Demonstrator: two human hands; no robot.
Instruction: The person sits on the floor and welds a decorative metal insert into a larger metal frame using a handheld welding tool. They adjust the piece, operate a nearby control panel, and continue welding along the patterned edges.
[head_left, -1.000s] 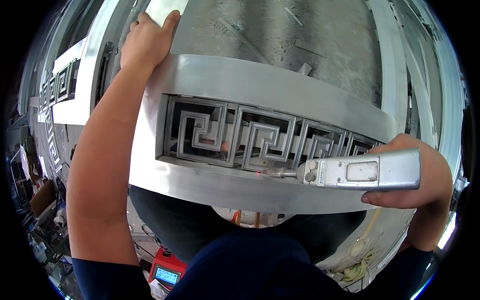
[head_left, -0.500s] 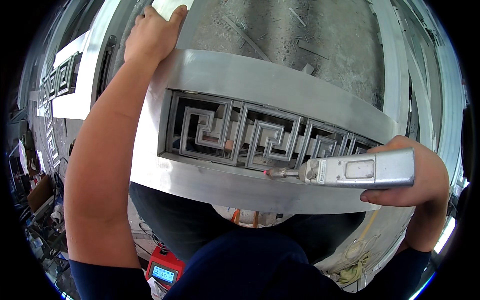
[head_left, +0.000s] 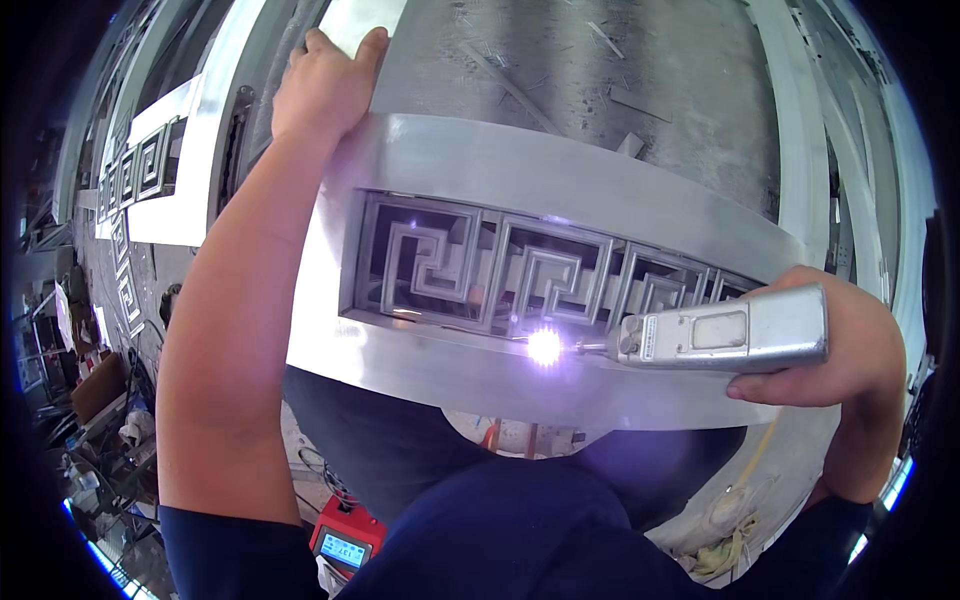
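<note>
A silver metal frame lies across in front of me. Its long opening holds a grey fretwork insert of square spirals. My right hand is closed round a silver handheld laser welder, whose thin nozzle points left along the insert's near edge. At the nozzle's tip, a bright white-violet flash hides the contact spot. Far to the left, my left hand grips the edge of the frame's side bar, thumb apart from the fingers.
Another frame with fretwork stands at the left. A red machine with a lit screen sits below on the floor, cables beside it. Metal offcuts litter the concrete beyond the frame. Long metal bars run along the right.
The small red glow at the nozzle has turned into a bright flash with violet glare. The whole view has shifted slightly; both hands keep their places on the frame and the welder.
</note>
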